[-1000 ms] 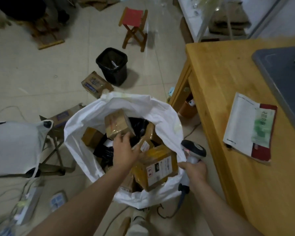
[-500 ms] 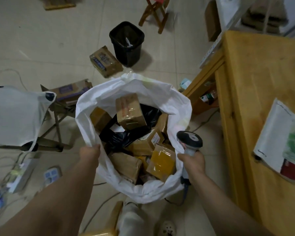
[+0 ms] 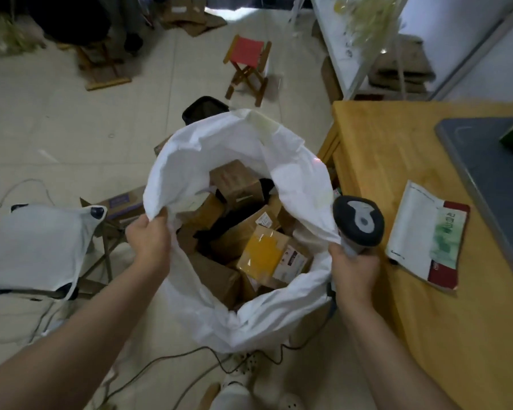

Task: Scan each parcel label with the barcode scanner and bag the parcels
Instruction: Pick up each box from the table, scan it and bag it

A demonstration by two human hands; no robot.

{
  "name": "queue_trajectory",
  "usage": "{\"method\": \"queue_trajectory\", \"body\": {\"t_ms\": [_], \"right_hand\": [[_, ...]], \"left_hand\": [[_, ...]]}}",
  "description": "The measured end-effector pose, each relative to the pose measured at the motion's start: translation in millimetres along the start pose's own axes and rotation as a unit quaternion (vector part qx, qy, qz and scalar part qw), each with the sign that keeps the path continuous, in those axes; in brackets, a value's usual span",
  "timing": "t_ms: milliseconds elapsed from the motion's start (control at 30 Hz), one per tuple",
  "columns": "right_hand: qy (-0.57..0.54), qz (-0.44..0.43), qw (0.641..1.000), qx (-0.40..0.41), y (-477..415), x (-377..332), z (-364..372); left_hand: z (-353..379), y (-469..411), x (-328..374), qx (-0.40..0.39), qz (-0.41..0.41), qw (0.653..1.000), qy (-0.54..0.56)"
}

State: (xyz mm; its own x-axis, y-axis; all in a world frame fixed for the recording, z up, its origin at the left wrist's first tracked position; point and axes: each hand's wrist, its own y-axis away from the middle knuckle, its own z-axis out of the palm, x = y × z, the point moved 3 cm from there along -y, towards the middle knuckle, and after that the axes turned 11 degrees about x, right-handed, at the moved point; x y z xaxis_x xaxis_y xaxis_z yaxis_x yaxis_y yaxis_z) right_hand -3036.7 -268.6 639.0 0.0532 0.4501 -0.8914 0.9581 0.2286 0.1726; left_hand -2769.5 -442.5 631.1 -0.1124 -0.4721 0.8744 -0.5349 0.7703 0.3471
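Head view, swept from left edge to right. Far left: white fabric seat (image 3: 33, 247) on a folding frame, standing on the tiled floor, with a flat cardboard box (image 3: 122, 202) on the floor just beside it.

Next, left grip (image 3: 150, 241): fingers curled tight over the left rim of the white bag (image 3: 234, 143), pinching the fabric. Bag upright on the floor in the middle, mouth wide open, between both forearms.

Inside, a heap of parcels (image 3: 237, 184): brown cardboard boxes at all angles, with some black wrapping among them. Near the front, a yellow-faced box (image 3: 264, 253) with a white label on its right part, lying tilted on top.

Behind the bag, partly hidden by its far rim, a black bin (image 3: 203, 106). Farther back, a small folding stool (image 3: 248, 66) with a red seat. Below the bag, dark cables (image 3: 175, 356) across the floor and a pale shoe (image 3: 243, 368).

Right of the bag, right grip (image 3: 353, 267): closed fully round the handle of the scanner (image 3: 359, 223), its dark head with a grey top pointing upward. Right rim of the bag touching this grip; whether also pinched in it, not clear.

Far right: wooden counter (image 3: 397, 179), carrying a booklet (image 3: 427, 235) with a white, green and red cover, lying flat. Also a grey mat (image 3: 486, 179) toward the edge of view, apart from the booklet.
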Motion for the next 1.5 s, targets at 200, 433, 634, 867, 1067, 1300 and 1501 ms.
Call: {"method": "queue_trajectory", "body": {"t_ms": [200,433,634,867,1067,1300,1501], "right_hand": [[0.094,0.143,0.984,-0.045,-1.4,56.4,16.0],[0.039,0.078,0.996,0.008,-17.8,12.5,17.1],[0.065,0.032,0.997,-0.012,-14.4,18.4,11.1],[0.142,0.049,0.988,-0.047,-25.2,32.5,24.1],[0.061,-0.034,0.998,-0.007,-20.1,-10.8,17.9],[0.185,0.045,0.98,-0.065,-21.2,38.7,24.2],[0.092,-0.027,0.995,-0.009,-36.0,-13.4,6.2]], "left_hand": [[-2.2,-13.2,-49.8,-0.047,-0.049,0.986,-0.154],[30.0,-12.2,2.1,-0.053,0.071,0.988,-0.124],[4.7,-10.9,-7.8,0.015,0.01,0.991,-0.132],[8.5,-30.7,-20.0,-0.025,0.05,0.98,-0.189],[10.2,-41.8,10.0,0.007,0.145,0.975,-0.169],[0.2,-51.5,-35.3,-0.043,0.083,0.957,-0.273],[10.3,-53.7,26.5,-0.027,0.179,0.96,-0.214]]}}
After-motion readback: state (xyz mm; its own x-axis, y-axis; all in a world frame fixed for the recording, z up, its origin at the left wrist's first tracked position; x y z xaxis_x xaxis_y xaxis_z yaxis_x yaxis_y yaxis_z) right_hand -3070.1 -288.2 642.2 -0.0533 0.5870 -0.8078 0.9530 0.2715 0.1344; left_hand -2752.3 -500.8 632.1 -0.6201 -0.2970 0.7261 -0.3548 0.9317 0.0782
